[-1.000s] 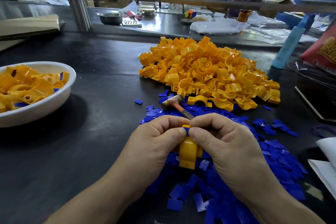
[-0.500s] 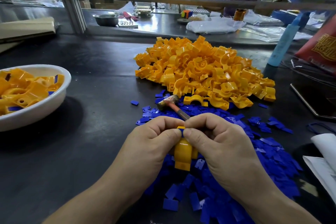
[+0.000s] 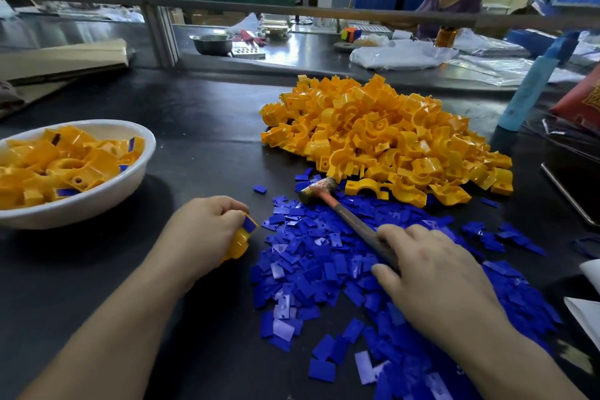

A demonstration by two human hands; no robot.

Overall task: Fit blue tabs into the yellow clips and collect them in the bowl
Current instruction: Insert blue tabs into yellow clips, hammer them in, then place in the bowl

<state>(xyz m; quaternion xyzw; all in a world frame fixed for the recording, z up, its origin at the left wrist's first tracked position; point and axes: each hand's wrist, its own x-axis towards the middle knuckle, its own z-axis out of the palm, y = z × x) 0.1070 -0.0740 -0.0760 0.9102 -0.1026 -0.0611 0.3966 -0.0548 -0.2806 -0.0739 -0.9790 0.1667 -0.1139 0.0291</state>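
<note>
Yellow plastic saddle clip (image 3: 238,242) with a flat blue plastic tab (image 3: 250,223) showing at its upper end, pinched in the curled fingers of the left hand (image 3: 207,227) at about eight o'clock on the black bench (image 3: 201,140), just off the nine o'clock edge of the loose heap of blue tabs (image 3: 324,269). At four o'clock, right hand (image 3: 435,279) laid on the dark handle of the small red-necked hammer (image 3: 350,221), fingers fairly straight across it and thumb alongside, no closed wrap visible. Likely step: tapping the tab home. Close the right fingers fully round the handle, low on the grip, before lifting. Stand the clip on bare bench rather than on loose tabs, tab end up, and keep the left fingertips below the tab's edge, clear of the hammer face. Check the tab for square seating in its slot first; beware of jamming or chipping a tilted tab under a blow. Use short, light taps, straight down, stopping at flush. Then carry the finished piece to the white round bowl (image 3: 107,198) at nine o'clock, already part-filled with fitted clips, and take the next blank from the big yellow pile (image 3: 389,140) at one o'clock.
</note>
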